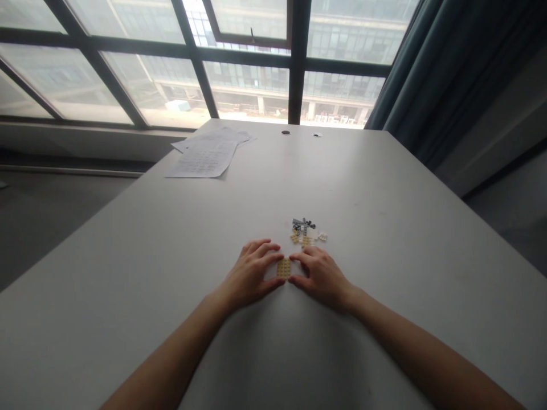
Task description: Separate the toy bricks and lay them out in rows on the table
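Note:
A small tan studded building plate [284,268] lies between my two hands on the white table. My left hand [254,270] comes at it from the left, with thumb and index finger at its near and far edges. On the right side, the thumb and index fingertips of my right hand [321,274] touch its corners. A small pile of loose toy bricks [304,230] in grey, black, white and tan sits just beyond my right hand.
Printed paper sheets [204,154] lie at the far left of the white table [410,250]. Two round holes are near its far edge. Behind stand large windows [252,85], with a dark blue curtain [421,74] at the right.

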A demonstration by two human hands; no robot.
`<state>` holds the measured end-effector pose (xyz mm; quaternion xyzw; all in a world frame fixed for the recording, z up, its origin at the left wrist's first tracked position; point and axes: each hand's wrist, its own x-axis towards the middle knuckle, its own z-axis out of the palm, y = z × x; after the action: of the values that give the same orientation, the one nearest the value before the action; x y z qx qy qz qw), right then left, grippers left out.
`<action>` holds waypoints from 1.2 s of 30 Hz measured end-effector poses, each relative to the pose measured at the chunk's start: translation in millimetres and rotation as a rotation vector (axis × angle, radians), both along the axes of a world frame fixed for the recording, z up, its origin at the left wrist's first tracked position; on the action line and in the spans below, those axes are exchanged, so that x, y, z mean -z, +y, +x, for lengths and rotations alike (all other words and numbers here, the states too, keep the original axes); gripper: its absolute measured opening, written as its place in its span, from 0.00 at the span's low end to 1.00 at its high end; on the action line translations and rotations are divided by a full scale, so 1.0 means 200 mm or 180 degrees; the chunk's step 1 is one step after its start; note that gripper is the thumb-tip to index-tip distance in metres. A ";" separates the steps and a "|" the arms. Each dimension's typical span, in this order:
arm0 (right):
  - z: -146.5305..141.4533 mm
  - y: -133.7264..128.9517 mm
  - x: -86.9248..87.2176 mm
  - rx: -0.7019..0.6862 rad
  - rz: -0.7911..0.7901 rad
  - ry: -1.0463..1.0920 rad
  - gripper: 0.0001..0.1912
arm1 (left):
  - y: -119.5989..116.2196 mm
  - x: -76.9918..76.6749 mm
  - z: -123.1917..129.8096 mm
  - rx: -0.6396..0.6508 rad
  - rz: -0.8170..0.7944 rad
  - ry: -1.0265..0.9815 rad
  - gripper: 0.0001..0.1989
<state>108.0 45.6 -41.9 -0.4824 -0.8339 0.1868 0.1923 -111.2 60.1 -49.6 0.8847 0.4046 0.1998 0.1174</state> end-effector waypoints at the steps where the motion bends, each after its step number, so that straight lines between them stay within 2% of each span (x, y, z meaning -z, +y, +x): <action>1: 0.00 0.00 0.00 -0.0007 0.0037 0.0004 0.19 | 0.00 0.00 0.00 0.0001 -0.0001 -0.0017 0.22; 16: 0.01 0.00 0.02 -0.0035 0.0181 0.0058 0.22 | 0.00 0.00 0.00 -0.0007 -0.0018 0.0052 0.21; 20: 0.04 0.00 0.01 -0.0043 0.0175 0.0193 0.25 | 0.01 0.00 -0.01 -0.0007 -0.0026 -0.0026 0.26; 24: 0.11 -0.01 0.00 0.0111 0.0337 0.0235 0.23 | 0.01 0.01 -0.01 -0.0008 -0.0026 -0.0023 0.31; 28: 0.11 -0.03 0.01 0.0252 0.0461 0.0130 0.21 | 0.01 0.01 -0.02 0.0012 -0.0012 -0.0007 0.28; 36: 0.01 -0.04 0.02 0.0040 0.0707 -0.0060 0.21 | 0.00 0.00 -0.01 -0.0048 0.0004 0.0001 0.22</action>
<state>110.2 37.8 -45.3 -0.4650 -0.8483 0.0874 0.2379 -113.8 60.2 -49.3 0.8817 0.4111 0.2008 0.1153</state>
